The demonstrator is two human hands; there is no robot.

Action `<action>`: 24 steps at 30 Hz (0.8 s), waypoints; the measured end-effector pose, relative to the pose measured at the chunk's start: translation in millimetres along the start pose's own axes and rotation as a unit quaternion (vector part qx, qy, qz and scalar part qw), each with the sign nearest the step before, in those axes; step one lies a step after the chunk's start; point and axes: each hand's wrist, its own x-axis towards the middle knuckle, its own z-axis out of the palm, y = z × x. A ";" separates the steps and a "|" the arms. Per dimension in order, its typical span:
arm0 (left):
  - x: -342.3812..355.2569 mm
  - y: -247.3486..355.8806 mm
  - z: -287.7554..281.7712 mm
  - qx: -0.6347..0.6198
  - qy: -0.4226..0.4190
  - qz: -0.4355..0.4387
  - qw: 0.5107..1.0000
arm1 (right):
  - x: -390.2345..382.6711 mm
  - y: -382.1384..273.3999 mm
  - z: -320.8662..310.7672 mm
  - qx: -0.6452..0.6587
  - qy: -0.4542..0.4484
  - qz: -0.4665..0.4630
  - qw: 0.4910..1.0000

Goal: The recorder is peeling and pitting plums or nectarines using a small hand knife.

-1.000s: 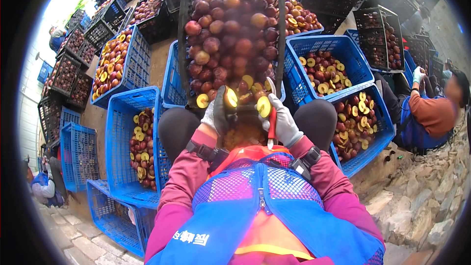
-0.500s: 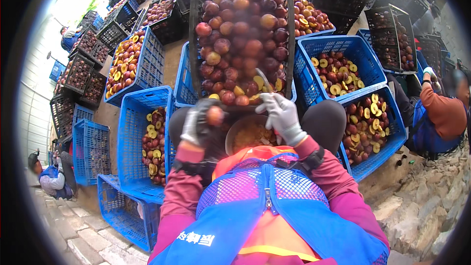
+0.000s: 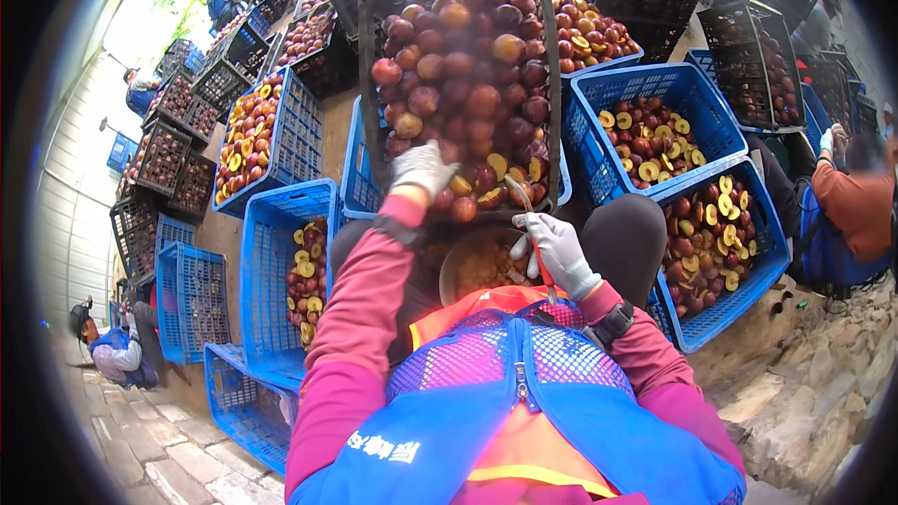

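My left hand, in a pale glove, reaches over the near left part of a black crate heaped with dark red plums. Its thumb and fingers are apart among the fruit, and no plum shows lifted in it. My gloved right hand is closed around a red-handled knife, blade pointing up toward the crate's near edge. Several cut plums with yellow flesh lie at that edge. Between my knees is a round bowl with wet orange-brown bits in it, partly hidden by my right hand.
Blue crates of halved plums stand at left and right; another blue crate sits farther right. Stacked black crates line the far left. A co-worker in an orange-brown top sits at right. Paving bricks cover the near left.
My left hand has moved up and right from beside the bowl into the black crate; the plum it held no longer shows. My right hand has lowered slightly with the knife.
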 end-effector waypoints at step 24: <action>-61.2 35.0 -33.3 -0.758 -0.087 0.074 0.643 | 7.4 -31.8 -14.6 0.083 0.043 -0.060 0.994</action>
